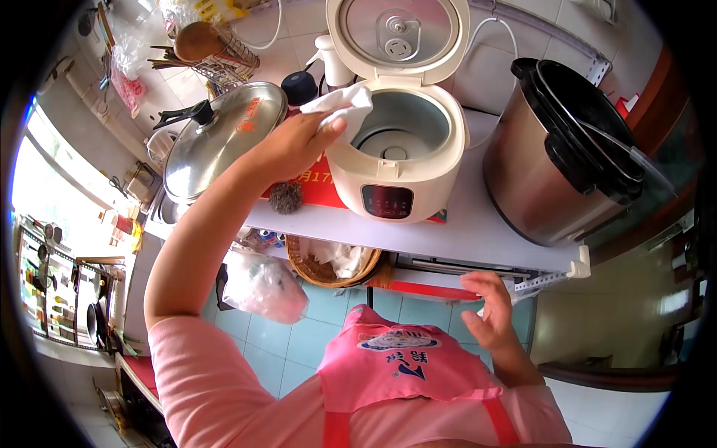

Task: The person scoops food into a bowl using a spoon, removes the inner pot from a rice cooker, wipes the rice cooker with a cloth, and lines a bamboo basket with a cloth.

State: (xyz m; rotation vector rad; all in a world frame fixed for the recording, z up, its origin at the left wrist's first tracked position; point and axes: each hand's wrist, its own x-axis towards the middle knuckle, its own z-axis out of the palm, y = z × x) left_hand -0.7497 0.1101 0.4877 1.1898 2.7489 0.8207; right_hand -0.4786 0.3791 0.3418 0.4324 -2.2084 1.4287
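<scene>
My left hand point(302, 140) is closed on a white cloth point(345, 106), which lies against the upper left rim of a cream rice cooker point(396, 179). The cooker's lid point(397, 33) stands raised, and its inside shows no inner pot. Away from the counter, at the right of the pink apron point(407, 358), my right hand point(489, 310) hangs in the air with its fingers apart and holds nothing. A brown scrubber ball point(285, 197) sits just below my left wrist, beside the red sheet point(321, 185).
A lidded steel pan point(224, 142) stands left of the cooker, a large dark-rimmed pressure cooker point(538, 157) right of it. Under the white counter point(478, 216) are a wicker basket point(328, 278) and a plastic bag point(265, 287). A utensil rack point(231, 63) hangs at the upper left.
</scene>
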